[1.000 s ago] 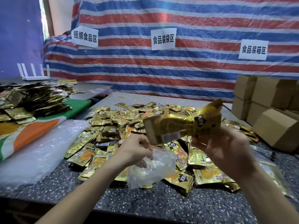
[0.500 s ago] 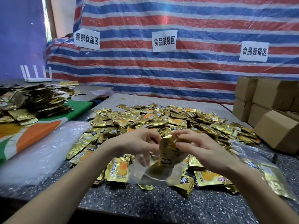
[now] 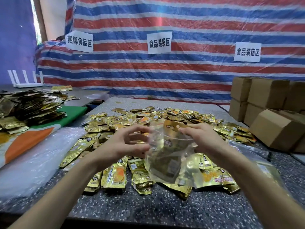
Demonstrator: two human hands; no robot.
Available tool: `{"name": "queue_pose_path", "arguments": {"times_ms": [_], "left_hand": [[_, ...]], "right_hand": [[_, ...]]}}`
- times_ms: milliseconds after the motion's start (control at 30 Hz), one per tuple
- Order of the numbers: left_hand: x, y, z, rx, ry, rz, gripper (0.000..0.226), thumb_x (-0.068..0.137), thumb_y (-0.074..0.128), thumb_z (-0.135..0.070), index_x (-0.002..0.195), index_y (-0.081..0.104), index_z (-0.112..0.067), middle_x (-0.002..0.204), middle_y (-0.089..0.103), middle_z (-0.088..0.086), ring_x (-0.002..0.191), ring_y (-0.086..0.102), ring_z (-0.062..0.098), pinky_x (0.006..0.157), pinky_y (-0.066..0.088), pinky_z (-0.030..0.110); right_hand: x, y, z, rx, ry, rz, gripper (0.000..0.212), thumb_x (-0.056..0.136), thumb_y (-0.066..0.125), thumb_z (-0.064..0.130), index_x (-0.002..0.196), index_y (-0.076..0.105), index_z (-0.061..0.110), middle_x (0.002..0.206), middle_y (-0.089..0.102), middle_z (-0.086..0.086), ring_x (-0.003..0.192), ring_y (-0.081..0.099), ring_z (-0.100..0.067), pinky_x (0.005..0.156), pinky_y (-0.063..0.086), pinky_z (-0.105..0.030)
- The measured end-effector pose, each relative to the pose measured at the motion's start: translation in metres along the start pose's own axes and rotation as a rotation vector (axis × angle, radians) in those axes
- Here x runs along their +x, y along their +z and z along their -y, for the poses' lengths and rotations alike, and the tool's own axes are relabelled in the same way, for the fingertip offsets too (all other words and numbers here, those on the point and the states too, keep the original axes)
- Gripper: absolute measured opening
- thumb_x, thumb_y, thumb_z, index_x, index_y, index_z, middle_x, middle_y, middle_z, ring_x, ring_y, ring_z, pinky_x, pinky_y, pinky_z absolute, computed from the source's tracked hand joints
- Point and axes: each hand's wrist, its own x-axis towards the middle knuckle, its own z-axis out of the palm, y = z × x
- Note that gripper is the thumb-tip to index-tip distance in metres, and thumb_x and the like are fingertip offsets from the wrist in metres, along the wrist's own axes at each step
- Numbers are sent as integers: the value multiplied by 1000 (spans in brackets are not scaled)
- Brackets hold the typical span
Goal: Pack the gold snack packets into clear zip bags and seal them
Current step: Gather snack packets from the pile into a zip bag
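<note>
Left hand (image 3: pixel 125 142) and right hand (image 3: pixel 203 139) grip, fingers (image 3: pixel 188 129) curled, the top of a clear zip bag (image 3: pixel 166 162) holding gold snack packets (image 3: pixel 168 144), above the bench's (image 3: pixel 148 209) middle. Seemingly unsealed; a large loose heap (image 3: pixel 181 116) remains.

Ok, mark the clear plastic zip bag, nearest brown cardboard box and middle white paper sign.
clear plastic zip bag (image 3: pixel 165 156): head view, its packet-filled body.
nearest brown cardboard box (image 3: pixel 274 129): head view, its broad face.
middle white paper sign (image 3: pixel 159 42): head view, its centre.

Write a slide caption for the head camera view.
The left hand and right hand hold a clear zip bag of gold snack packets over the loose pile on the table.
</note>
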Motion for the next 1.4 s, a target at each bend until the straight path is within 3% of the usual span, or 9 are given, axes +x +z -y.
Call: {"name": "queue_pose_path", "arguments": {"times_ms": [300, 467, 567, 733, 867, 1000, 1133, 1267, 1400], "left_hand": [[3, 9, -4, 185, 208, -287, 18, 88, 64, -21, 105, 62, -15, 87, 73, 12, 57, 65, 25, 50, 55, 31], [2, 14, 10, 401, 151, -124, 65, 99, 47, 3, 128, 53, -55, 115, 63, 2, 79, 70, 20, 64, 61, 32], [0, 15, 17, 600, 165, -127, 58, 96, 42, 4, 119, 66, -44, 121, 61, -10, 106, 62, 6, 83, 59, 38], [-4, 14, 23, 675, 249, -187, 45, 94, 51, -6, 121, 66, -38, 118, 66, -13, 101, 62, 0, 78, 53, 31], [-5, 14, 24, 640, 277, -208, 61, 98, 44, -4, 131, 52, -54, 128, 58, -17, 105, 63, 9, 82, 57, 29], [-2, 16, 22, 544, 311, -238, 55, 92, 38, 1, 110, 66, -43, 114, 60, -13, 90, 64, 3, 67, 56, 21], [1, 18, 24, 495, 290, -315, 43, 95, 39, 12, 96, 58, -26, 89, 60, 0, 65, 65, 13, 54, 51, 20], [2, 20, 22, 579, 284, -322, 21, 87, 62, -7, 96, 56, -26, 86, 63, -2, 74, 67, 16, 61, 55, 28], [1, 20, 17, 679, 304, -248, 11, 90, 71, -20, 92, 62, -27, 98, 61, -21, 87, 65, 5, 77, 56, 29]], "right_hand": [[2, 12, -19, 38, -82, -63, 25, 95, 67, 35, 87, 82, 17, 89, 77, 14, 82, 73, -15, 52, 57, -32], [10, 21, -31, 92, -102, -49, 12, 93, 70, 14, 89, 81, 14, 94, 78, -3, 82, 74, -24, 62, 62, -38], [12, 22, -48, 113, -69, -38, 14, 89, 71, 3, 90, 80, 13, 99, 76, -11, 91, 74, -28, 71, 63, -44], [14, 10, -71, 353, -27, -152, 17, 98, 55, 0, 98, 72, 2, 107, 76, -10, 94, 75, -27, 62, 61, -37], [5, 2, -102, -166, 0, 27, 37, 85, 59, -12, 107, 66, 16, 109, 71, -4, 95, 70, -18, 76, 62, -35], [-8, 5, -131, -676, 139, 373, 56, 77, 66, 12, 126, 52, 34, 126, 49, 12, 115, 52, -10, 94, 53, -30], [-11, 18, -145, -809, 5, 272, 61, 76, 67, 21, 131, 45, 37, 127, 42, 13, 120, 36, -10, 101, 39, -28], [-10, 22, -153, -922, -122, 208, 59, 90, 63, 42, 144, 41, 38, 136, 44, 15, 125, 37, -9, 109, 34, -29], [-12, 18, -154, -881, -181, 108, 35, 102, 48, 43, 136, 50, 35, 114, 61, 10, 99, 55, -6, 89, 47, -26]]}}
